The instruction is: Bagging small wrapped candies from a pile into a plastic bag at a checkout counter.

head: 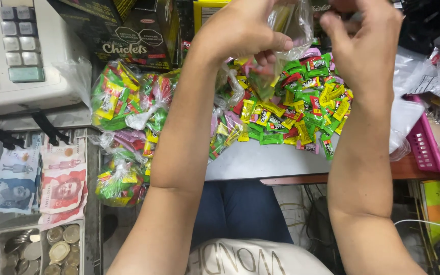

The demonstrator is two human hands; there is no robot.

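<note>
My left hand (240, 30) pinches the edge of a small clear plastic bag (291, 25) held up above a grey counter (260, 160). A few wrapped candies show inside the bag's lower part. My right hand (365, 46) is raised beside the bag's other edge with its fingers curled; its fingertips are cut off by the frame top, so its hold on the bag is unclear. Under both hands lies a heap of loose wrapped candies (301, 112) in green, yellow, red and pink.
Several tied clear bags filled with candies (120, 102) lie at the left. An open cash drawer with banknotes (62, 188) and coins (59, 249) sits under a cash register (16, 51). Dark cartons (128, 30) stand behind. A pink basket (426, 145) is at the right.
</note>
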